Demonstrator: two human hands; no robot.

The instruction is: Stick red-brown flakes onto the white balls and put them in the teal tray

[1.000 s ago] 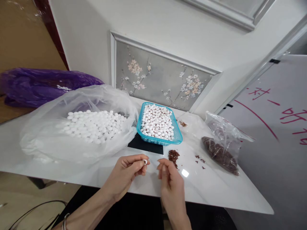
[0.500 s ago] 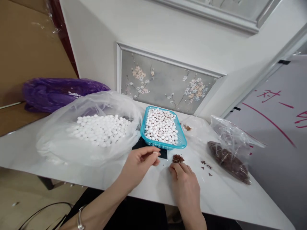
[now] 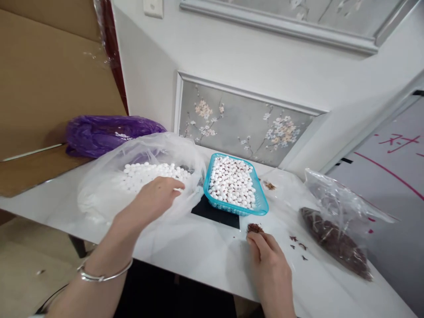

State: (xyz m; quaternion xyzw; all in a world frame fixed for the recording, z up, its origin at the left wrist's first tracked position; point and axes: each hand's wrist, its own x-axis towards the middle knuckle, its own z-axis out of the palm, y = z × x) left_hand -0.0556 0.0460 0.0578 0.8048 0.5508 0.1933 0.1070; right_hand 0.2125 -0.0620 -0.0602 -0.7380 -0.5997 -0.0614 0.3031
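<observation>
My left hand (image 3: 160, 194) is over the mouth of a clear plastic bag (image 3: 96, 194) full of small white balls (image 3: 155, 170). Its fingertips point right, slightly apart, and no ball shows in them. My right hand (image 3: 271, 260) rests on the table with thumb and fingers pinched together at the near edge of a small heap of reddish-brown dried bits (image 3: 254, 228). Whatever lies between those fingertips is hidden. A blue plastic basket (image 3: 238, 211) beyond the hands holds many white balls with brown specks among them.
The basket sits partly on a black flat piece (image 3: 215, 216). Loose brown bits (image 3: 302, 246) and a clear bag of brown material (image 3: 334, 243) lie at the right. A purple plastic bag (image 3: 99, 137) stands at the back left by cardboard (image 3: 49, 79). A framed picture (image 3: 241, 119) leans behind.
My left hand has gone from beside the basket leftward to over the bag of white balls. My right hand stays at the brown heap. The camera view has shifted left.
</observation>
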